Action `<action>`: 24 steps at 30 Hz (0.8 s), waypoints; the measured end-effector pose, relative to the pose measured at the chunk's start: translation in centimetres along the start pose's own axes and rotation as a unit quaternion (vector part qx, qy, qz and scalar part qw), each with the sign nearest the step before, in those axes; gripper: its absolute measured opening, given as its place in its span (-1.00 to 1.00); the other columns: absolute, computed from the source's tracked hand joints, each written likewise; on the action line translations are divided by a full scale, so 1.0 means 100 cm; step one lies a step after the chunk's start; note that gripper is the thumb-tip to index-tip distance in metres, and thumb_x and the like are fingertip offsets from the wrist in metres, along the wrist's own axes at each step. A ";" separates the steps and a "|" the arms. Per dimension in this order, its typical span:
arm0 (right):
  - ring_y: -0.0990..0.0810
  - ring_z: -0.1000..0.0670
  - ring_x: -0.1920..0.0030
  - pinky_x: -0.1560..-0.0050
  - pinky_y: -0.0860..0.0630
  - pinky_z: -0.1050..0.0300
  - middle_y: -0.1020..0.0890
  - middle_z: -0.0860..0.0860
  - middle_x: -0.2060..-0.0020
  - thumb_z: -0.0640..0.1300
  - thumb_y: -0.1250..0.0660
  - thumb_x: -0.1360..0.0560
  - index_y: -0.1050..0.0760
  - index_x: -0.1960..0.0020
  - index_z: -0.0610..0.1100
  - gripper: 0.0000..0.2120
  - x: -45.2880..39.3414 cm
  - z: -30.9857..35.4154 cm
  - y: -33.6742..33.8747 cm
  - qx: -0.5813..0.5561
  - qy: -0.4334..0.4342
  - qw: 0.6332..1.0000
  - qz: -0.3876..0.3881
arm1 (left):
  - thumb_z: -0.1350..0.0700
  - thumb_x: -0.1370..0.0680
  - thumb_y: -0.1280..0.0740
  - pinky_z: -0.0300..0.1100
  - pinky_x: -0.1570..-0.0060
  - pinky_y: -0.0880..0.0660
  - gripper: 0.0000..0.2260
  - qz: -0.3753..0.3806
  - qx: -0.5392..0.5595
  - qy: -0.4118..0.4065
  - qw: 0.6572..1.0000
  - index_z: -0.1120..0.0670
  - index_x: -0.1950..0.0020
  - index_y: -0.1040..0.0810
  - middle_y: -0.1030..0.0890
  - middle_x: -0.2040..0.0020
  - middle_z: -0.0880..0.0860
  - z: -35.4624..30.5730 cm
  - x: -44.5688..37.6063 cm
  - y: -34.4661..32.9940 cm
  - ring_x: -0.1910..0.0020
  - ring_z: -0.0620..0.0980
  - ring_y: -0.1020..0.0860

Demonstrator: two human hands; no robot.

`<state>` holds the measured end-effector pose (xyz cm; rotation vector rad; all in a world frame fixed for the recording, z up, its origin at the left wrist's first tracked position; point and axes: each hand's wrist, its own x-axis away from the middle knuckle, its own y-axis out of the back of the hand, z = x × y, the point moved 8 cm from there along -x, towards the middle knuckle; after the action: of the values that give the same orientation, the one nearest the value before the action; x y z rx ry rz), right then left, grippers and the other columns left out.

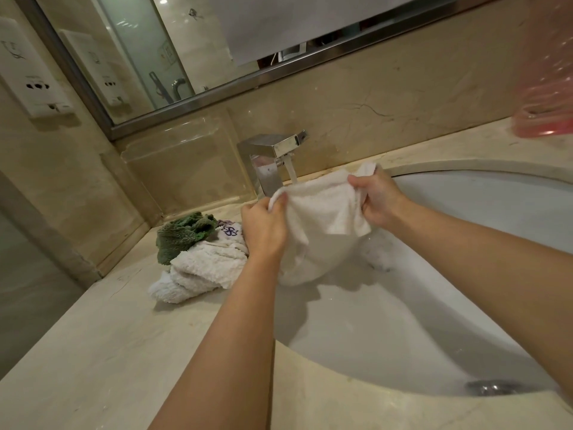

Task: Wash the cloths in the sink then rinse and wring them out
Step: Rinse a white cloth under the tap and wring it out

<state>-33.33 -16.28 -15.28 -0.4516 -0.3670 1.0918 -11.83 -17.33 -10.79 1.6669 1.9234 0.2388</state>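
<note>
A white cloth (322, 218) hangs spread over the white sink (465, 218), just below the spout of the steel tap (273, 150). Water runs from the spout behind the cloth's top edge. My left hand (263, 228) grips the cloth's left top corner. My right hand (378, 200) pinches its right top edge. The cloth's lower part sags into the basin. On the counter left of the sink lies a pile: a green cloth (183, 234), a white cloth with a purple flower print (231, 235) and a white terry cloth (201, 271).
The beige stone counter (108, 352) surrounds the sink, with the drain (493, 387) near the front right. A clear acrylic holder (186, 169) stands left of the tap. A pink plastic item (545, 97) sits at the back right. A mirror (186, 41) and wall sockets (37, 85) are behind.
</note>
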 end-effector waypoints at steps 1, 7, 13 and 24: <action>-0.61 -0.19 -0.08 -0.13 -0.55 -0.18 -0.55 -0.23 -0.18 -0.35 -0.24 -0.57 -0.38 -0.17 -0.14 -0.77 -0.001 -0.001 0.002 0.039 0.006 0.999 -0.009 | -0.09 -0.61 -0.20 0.08 -0.16 -0.43 -0.67 -0.020 0.018 0.006 1.000 0.09 0.22 -0.52 -0.53 -0.12 0.25 0.001 0.000 0.003 -0.09 0.24 -0.53; -0.61 -0.05 0.04 0.15 -0.58 0.03 -0.58 -0.06 -0.02 -0.27 -0.23 -0.61 -0.40 -0.26 -0.12 -0.77 -0.003 -0.003 0.001 0.092 0.033 0.995 -0.017 | 0.02 -0.65 -0.15 0.02 -0.20 -0.37 -0.71 -0.077 0.060 0.000 0.995 0.15 0.19 -0.42 -0.47 -0.15 0.19 -0.001 0.001 0.010 -0.02 0.10 -0.46; -0.56 -0.18 -0.17 -0.20 -0.50 -0.20 -0.55 -0.11 -0.10 -0.30 -0.19 -0.61 -0.35 -0.19 -0.08 -0.79 0.000 -0.012 -0.027 0.084 0.020 0.994 0.062 | 0.02 -0.67 -0.10 -0.13 -0.16 -0.27 -0.69 -0.147 0.115 0.032 0.982 0.24 -0.13 -0.47 -0.40 -0.24 0.11 0.004 0.001 0.022 -0.19 0.08 -0.42; -0.54 -0.17 -0.21 -0.15 -0.53 -0.19 -0.51 -0.13 -0.25 -0.41 -0.11 -0.60 -0.27 -0.40 -0.06 -0.56 0.008 -0.024 -0.042 0.150 -0.001 0.976 0.159 | 0.11 -0.62 -0.20 -0.40 0.49 -0.22 -0.64 -0.242 0.312 0.072 0.916 0.07 0.34 -0.18 -0.28 0.37 -0.04 0.012 0.007 0.036 0.41 -0.11 -0.21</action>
<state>-28.64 -17.57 -15.08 -0.2442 -0.1270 1.4328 -8.18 -16.20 -10.26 1.4760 2.6342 -0.5141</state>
